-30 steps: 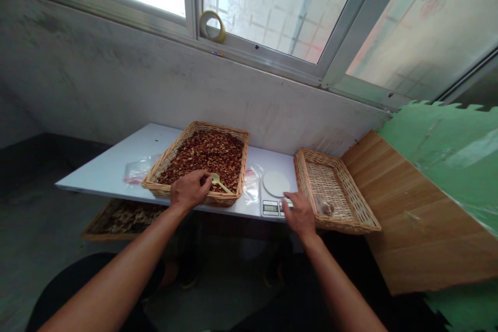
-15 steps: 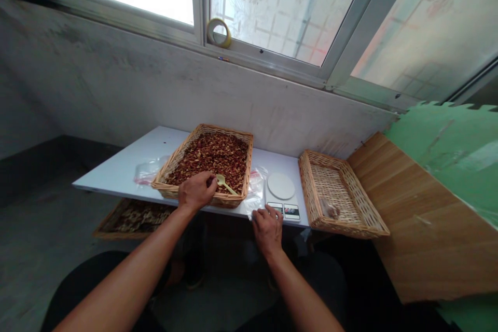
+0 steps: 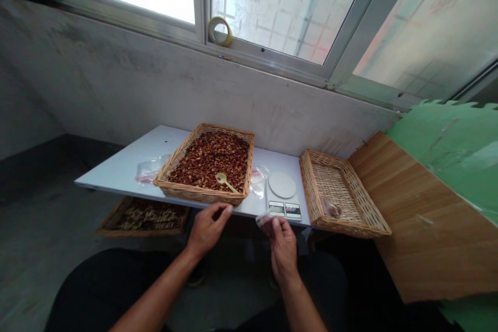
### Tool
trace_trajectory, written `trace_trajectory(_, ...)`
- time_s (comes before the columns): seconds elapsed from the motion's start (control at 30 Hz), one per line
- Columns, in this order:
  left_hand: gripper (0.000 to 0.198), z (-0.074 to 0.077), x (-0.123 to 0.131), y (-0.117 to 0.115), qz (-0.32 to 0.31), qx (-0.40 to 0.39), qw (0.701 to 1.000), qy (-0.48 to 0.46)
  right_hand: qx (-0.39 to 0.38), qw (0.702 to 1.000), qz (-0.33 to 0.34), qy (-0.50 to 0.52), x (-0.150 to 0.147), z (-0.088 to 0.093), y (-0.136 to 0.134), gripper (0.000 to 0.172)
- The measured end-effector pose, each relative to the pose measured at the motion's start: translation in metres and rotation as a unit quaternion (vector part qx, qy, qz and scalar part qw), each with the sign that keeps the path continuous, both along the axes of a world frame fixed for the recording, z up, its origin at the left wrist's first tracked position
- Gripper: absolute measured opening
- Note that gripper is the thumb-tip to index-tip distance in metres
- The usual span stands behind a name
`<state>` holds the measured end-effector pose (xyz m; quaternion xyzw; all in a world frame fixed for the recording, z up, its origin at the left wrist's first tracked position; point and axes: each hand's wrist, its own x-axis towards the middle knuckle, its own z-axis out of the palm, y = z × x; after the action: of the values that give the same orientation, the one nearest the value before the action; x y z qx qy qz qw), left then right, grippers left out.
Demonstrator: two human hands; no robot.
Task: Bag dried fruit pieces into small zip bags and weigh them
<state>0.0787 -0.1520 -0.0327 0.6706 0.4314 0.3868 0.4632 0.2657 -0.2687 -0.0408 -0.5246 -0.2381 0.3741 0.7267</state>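
Observation:
My right hand point(image 3: 282, 245) pinches a small clear plastic bag point(image 3: 263, 220) just below the front edge of the white table point(image 3: 128, 168). Close beside it on the left, my left hand point(image 3: 207, 228) has its fingers apart, holds nothing and reaches toward the bag. A wicker basket point(image 3: 202, 194) full of dried reddish-brown pieces stands on the table, with a pale yellow spoon point(image 3: 224, 181) lying in it. Right of that basket sits a white kitchen scale point(image 3: 282, 187) with more clear bags point(image 3: 257, 180) next to it.
A second wicker basket point(image 3: 361, 223), holding one small filled bag point(image 3: 332, 210), is at the table's right end beside a wooden board point(image 3: 428, 223). Another basket point(image 3: 142, 215) of dried pieces lies under the table. More bags point(image 3: 147, 171) lie at left. A tape roll point(image 3: 220, 31) sits on the window sill.
My left hand let go of the spoon and drew back below the table edge. My right hand moved from the scale to the bags and pulled one clear bag toward me.

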Motion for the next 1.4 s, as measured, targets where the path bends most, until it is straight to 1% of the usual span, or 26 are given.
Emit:
trace_trajectory(0.03, 0.043, -0.009, 0.007, -0.016, -0.049, -0.101, 0.993, -0.033, 0.015, 0.999, 0.024, 0.032, -0.004, 0.004, -0.004, 0.034)
trace_trajectory(0.07, 0.05, -0.018, 0.014, -0.031, -0.073, -0.213, 0.971, -0.075, 0.021, 0.997, 0.045, 0.054, -0.008, 0.006, -0.007, 0.032)
trace_trajectory(0.1, 0.056, -0.026, 0.02, -0.044, -0.095, -0.32, 0.935, -0.121, 0.021, 0.995, 0.064, 0.068, -0.012, 0.007, -0.011, 0.031)
trace_trajectory(0.13, 0.06, -0.032, 0.026, -0.055, -0.101, -0.395, 0.897, -0.171, 0.016, 0.994, 0.079, 0.077, -0.015, 0.006, -0.015, 0.03)
trace_trajectory(0.17, 0.059, -0.036, 0.032, -0.063, -0.092, -0.429, 0.871, -0.221, 0.01, 0.992, 0.091, 0.082, -0.017, 0.004, -0.018, 0.03)
trace_trajectory(0.2, 0.055, -0.038, 0.035, -0.068, -0.084, -0.439, 0.855, -0.264, 0.001, 0.991, 0.102, 0.082, -0.019, 0.001, -0.022, 0.03)
trace_trajectory(0.23, 0.051, -0.039, 0.038, -0.072, -0.073, -0.436, 0.846, -0.297, -0.009, 0.991, 0.109, 0.077, -0.02, -0.003, -0.025, 0.031)
trace_trajectory(0.3, 0.043, -0.038, 0.039, -0.073, -0.041, -0.408, 0.85, -0.331, -0.033, 0.991, 0.115, 0.061, -0.022, -0.012, -0.031, 0.031)
trace_trajectory(0.37, 0.038, -0.036, 0.036, -0.07, -0.013, -0.374, 0.87, -0.322, -0.057, 0.992, 0.106, 0.041, -0.022, -0.021, -0.036, 0.033)
trace_trajectory(0.43, 0.035, -0.035, 0.031, -0.066, 0.0, -0.325, 0.902, -0.285, -0.08, 0.992, 0.091, 0.024, -0.022, -0.028, -0.038, 0.035)
trace_trajectory(0.5, 0.031, -0.034, 0.026, -0.063, -0.002, -0.264, 0.935, -0.235, -0.097, 0.992, 0.086, 0.008, -0.022, -0.033, -0.04, 0.037)
trace_trajectory(0.6, 0.03, -0.031, 0.02, -0.059, -0.001, -0.187, 0.966, -0.179, -0.116, 0.989, 0.087, -0.025, -0.021, -0.037, -0.04, 0.039)
trace_trajectory(0.67, 0.035, -0.028, 0.018, -0.059, 0.013, -0.153, 0.975, -0.163, -0.129, 0.988, 0.073, -0.047, -0.018, -0.037, -0.039, 0.042)
trace_trajectory(0.73, 0.041, -0.025, 0.015, -0.059, 0.025, -0.127, 0.98, -0.15, -0.134, 0.987, 0.043, -0.076, -0.014, -0.034, -0.037, 0.044)
trace_trajectory(0.8, 0.044, -0.023, 0.012, -0.06, 0.026, -0.094, 0.987, -0.125, -0.132, 0.985, 0.018, -0.112, -0.01, -0.027, -0.035, 0.043)
trace_trajectory(0.87, 0.043, -0.022, 0.008, -0.061, 0.019, -0.037, 0.996, -0.08, -0.131, 0.981, 0.021, -0.143, -0.009, -0.018, -0.033, 0.04)
trace_trajectory(0.93, 0.04, -0.022, 0.003, -0.062, 0.012, 0.038, 0.999, -0.026, -0.132, 0.977, 0.054, -0.16, -0.011, -0.008, -0.031, 0.037)
trace_trajectory(1.0, 0.038, -0.021, -0.001, -0.063, -0.002, 0.103, 0.995, 0.019, -0.125, 0.972, 0.097, -0.173, -0.017, 0.002, -0.028, 0.035)
trace_trajectory(1.07, 0.036, -0.018, -0.003, -0.064, -0.022, 0.148, 0.988, 0.046, -0.11, 0.968, 0.136, -0.181, -0.023, 0.01, -0.025, 0.034)
trace_trajectory(1.13, 0.035, -0.015, -0.005, -0.064, -0.042, 0.179, 0.981, 0.065, -0.103, 0.964, 0.159, -0.189, -0.028, 0.014, -0.023, 0.033)
trace_trajectory(1.27, 0.032, -0.01, -0.006, -0.066, -0.062, 0.209, 0.972, 0.092, -0.119, 0.954, 0.157, -0.225, -0.031, 0.017, -0.022, 0.026)
trace_trajectory(1.4, 0.028, -0.012, -0.006, -0.068, -0.096, 0.236, 0.96, 0.117, -0.132, 0.943, 0.154, -0.262, -0.03, 0.016, -0.023, 0.017)
